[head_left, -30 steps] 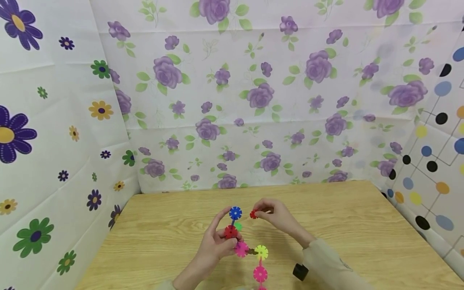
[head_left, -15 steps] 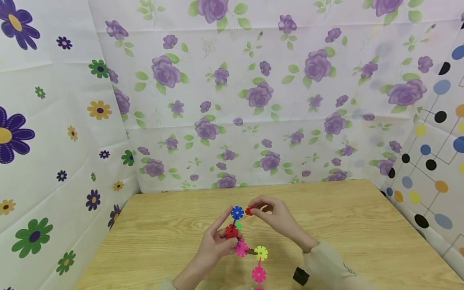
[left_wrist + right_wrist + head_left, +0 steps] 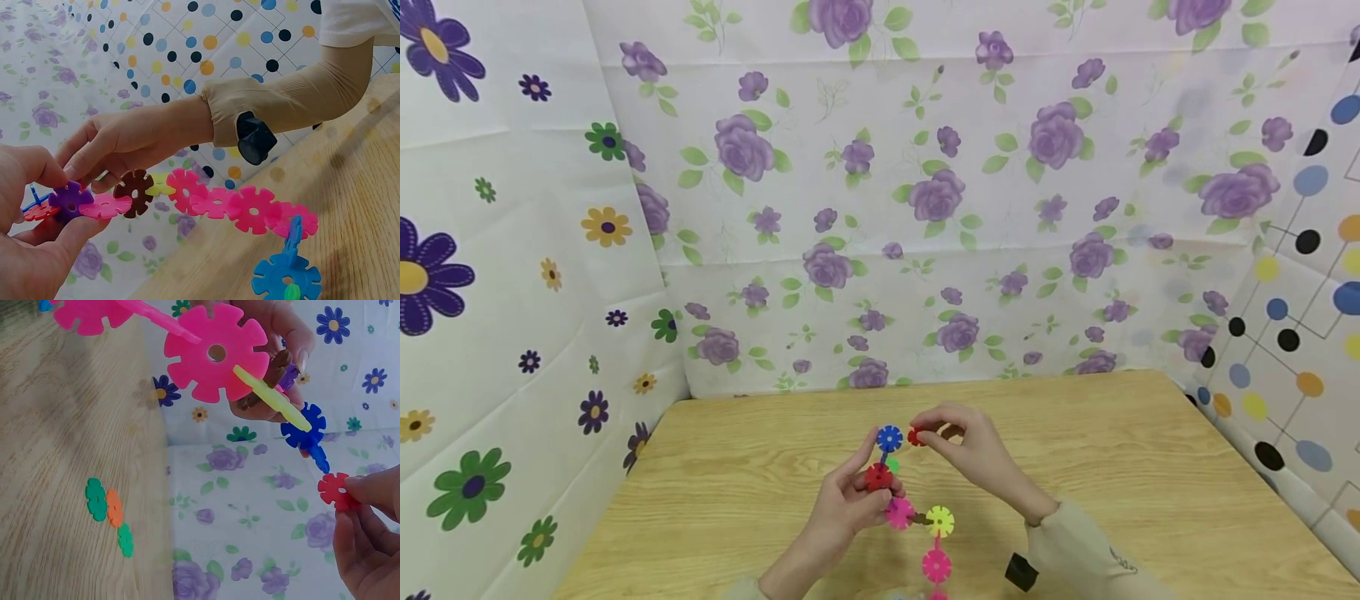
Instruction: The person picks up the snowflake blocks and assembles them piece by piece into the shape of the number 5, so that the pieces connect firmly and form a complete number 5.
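My left hand [image 3: 850,504] holds a chain of slotted plastic snowflake discs. In the left wrist view, its thumb and fingers pinch a purple disc [image 3: 60,199]; pink, brown and yellow discs trail off to the right, down to a light blue disc [image 3: 269,275]. A blue disc [image 3: 883,433] stands at the chain's far end, by the left index fingertip. Right beside it, my right hand [image 3: 970,446] pinches a loose red disc [image 3: 329,486] between thumb and fingers. Whether the red disc touches the blue piece, I cannot tell.
Two green discs [image 3: 95,503] and an orange disc [image 3: 113,512] lie on the wooden table [image 3: 737,467]. Flowered cloth [image 3: 880,208] hangs behind the table, with dotted cloth [image 3: 1300,417] on the right. A black block [image 3: 1021,572] sits by the right sleeve.
My right hand has moved left with the red disc, bringing it close to the blue disc. During the last half second both hands stay almost still.
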`<move>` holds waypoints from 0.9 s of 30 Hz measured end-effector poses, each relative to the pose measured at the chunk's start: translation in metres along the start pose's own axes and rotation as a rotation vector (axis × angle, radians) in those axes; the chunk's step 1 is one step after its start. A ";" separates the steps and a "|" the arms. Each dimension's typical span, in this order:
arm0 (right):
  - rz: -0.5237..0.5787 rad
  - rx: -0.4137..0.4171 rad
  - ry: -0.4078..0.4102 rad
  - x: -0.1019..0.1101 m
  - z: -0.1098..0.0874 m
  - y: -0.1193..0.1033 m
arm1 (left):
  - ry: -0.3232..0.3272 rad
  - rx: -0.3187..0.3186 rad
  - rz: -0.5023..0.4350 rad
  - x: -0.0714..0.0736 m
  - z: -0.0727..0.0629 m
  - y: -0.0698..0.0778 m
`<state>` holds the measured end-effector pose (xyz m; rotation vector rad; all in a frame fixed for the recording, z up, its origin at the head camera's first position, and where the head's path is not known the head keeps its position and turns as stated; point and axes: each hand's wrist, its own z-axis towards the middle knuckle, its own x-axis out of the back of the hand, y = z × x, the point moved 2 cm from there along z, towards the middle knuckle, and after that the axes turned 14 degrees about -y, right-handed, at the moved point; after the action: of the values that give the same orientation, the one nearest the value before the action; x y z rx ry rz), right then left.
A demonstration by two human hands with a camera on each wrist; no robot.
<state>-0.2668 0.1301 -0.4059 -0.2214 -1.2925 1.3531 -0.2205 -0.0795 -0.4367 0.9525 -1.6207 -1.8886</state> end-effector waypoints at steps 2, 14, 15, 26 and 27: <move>0.005 -0.001 0.003 0.000 0.000 0.000 | 0.005 -0.001 0.002 0.000 0.000 0.000; -0.033 0.065 0.009 0.002 -0.001 -0.003 | -0.020 0.003 -0.001 -0.001 0.000 -0.004; -0.039 0.075 0.008 0.003 -0.001 -0.003 | -0.019 0.006 -0.002 -0.002 0.000 -0.004; -0.110 0.186 -0.009 0.005 -0.004 -0.003 | -0.043 -0.002 0.019 -0.004 0.001 -0.004; -0.117 0.194 -0.009 0.005 -0.004 -0.003 | -0.050 -0.008 0.021 -0.004 0.001 -0.004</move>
<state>-0.2634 0.1356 -0.4026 -0.0056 -1.1549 1.3700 -0.2182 -0.0752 -0.4400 0.8888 -1.6436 -1.9177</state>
